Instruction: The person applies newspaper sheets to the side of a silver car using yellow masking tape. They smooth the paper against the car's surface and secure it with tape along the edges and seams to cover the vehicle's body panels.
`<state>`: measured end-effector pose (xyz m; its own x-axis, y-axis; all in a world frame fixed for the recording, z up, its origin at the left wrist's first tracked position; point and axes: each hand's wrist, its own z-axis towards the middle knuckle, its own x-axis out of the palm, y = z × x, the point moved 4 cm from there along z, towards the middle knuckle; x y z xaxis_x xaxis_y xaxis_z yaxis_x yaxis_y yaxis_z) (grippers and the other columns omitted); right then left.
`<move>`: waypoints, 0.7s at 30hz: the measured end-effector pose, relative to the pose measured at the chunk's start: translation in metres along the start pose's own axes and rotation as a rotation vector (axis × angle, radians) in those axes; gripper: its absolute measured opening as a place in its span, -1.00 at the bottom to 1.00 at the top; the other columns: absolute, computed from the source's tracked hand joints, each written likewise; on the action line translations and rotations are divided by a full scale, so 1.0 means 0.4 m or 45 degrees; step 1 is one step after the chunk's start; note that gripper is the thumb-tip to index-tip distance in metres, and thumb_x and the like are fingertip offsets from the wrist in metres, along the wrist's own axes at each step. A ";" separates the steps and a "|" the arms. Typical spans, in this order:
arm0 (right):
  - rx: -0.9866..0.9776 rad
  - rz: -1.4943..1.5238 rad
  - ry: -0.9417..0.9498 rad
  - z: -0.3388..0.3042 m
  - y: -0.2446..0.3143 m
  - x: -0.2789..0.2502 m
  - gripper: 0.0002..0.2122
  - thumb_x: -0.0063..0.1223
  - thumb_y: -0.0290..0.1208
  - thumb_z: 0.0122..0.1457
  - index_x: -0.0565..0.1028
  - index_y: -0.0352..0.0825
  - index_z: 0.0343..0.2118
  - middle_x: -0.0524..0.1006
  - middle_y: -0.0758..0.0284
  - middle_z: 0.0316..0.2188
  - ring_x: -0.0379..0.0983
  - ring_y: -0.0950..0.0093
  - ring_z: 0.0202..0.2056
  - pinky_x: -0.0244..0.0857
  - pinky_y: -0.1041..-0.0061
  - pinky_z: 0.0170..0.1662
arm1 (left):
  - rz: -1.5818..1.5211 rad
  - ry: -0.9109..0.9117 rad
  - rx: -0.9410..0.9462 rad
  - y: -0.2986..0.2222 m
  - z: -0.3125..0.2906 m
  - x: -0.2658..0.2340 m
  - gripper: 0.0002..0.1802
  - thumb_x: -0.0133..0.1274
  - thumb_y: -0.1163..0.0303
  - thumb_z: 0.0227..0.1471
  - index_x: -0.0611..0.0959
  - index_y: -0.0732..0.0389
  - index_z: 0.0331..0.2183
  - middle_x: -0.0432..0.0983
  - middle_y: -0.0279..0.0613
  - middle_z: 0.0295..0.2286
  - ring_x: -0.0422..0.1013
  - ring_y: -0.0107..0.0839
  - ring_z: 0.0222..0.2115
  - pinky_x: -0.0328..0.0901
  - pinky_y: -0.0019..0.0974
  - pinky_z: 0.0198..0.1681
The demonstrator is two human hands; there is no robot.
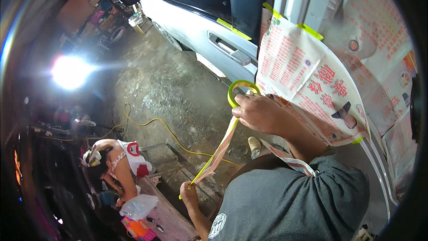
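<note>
Diagonally, the long yellow-edged paper strip (219, 151) slopes from my right fingers (243, 101), gripping the round yellow-green tape roll (230, 94), down-left to my left fingers (188, 186), pinching it.

Right fingers (241, 112) around yellow tape roll (231, 94)

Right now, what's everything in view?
Tape roll: one, yellow, centre
Paper strip: one, pinkish, below roll
Car: one, white, top centre
Tape pieces: several, yellow, on car
Paper sheets: several, white-red, right
Light: one, white, left
Cable: one, yellow, floor
Other person: one, light clothing, left
Bag: one, clear, bottom left
Board: one, pinkish, bottom
Shoe: one, cream, centre
Clutter: uncounted, mixed, upper left
Shirt: one, grey, bottom
Right hand: one, bare, roll
Left hand: one, bare, strip
</note>
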<state>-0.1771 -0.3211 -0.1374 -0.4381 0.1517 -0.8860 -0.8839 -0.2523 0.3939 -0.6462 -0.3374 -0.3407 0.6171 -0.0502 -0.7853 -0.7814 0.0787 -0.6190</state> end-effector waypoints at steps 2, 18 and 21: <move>0.037 -0.017 0.048 0.070 -0.031 0.010 -0.86 0.18 -0.39 0.17 0.53 -0.32 -0.28 0.50 0.08 -0.22 0.57 0.12 -0.20 0.44 0.17 -0.06 | 0.046 -0.036 0.039 -0.006 0.077 -0.004 -0.86 0.26 0.47 0.02 0.64 0.29 -0.35 0.54 -0.03 -0.37 0.48 -0.04 -0.29 0.35 -0.10 -0.16; 0.442 -0.187 -0.155 0.620 -0.202 0.086 -0.88 0.11 -0.41 0.23 0.51 -0.35 -0.38 0.51 0.07 -0.26 0.60 0.20 -0.24 0.49 0.25 -0.12 | 0.167 0.384 0.342 0.178 1.131 0.064 -0.81 0.32 0.41 -0.09 0.72 0.23 -0.34 0.59 -0.03 -0.33 0.46 0.01 -0.21 0.33 -0.03 -0.06; 0.547 -0.240 -0.177 0.738 -0.190 0.086 -0.88 0.11 -0.39 0.23 0.52 -0.34 -0.37 0.52 0.11 -0.24 0.59 0.21 -0.23 0.48 0.23 -0.12 | 0.224 0.437 0.460 0.202 1.367 0.041 -0.76 0.37 0.36 -0.12 0.72 0.24 -0.36 0.60 -0.01 -0.33 0.47 0.02 -0.20 0.33 -0.02 -0.05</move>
<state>-0.1734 -0.0148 -0.1254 -0.2556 0.2905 -0.9221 -0.9246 0.2050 0.3209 -0.6484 0.2127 -0.3984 0.3659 -0.3240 -0.8724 -0.7513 0.4504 -0.4823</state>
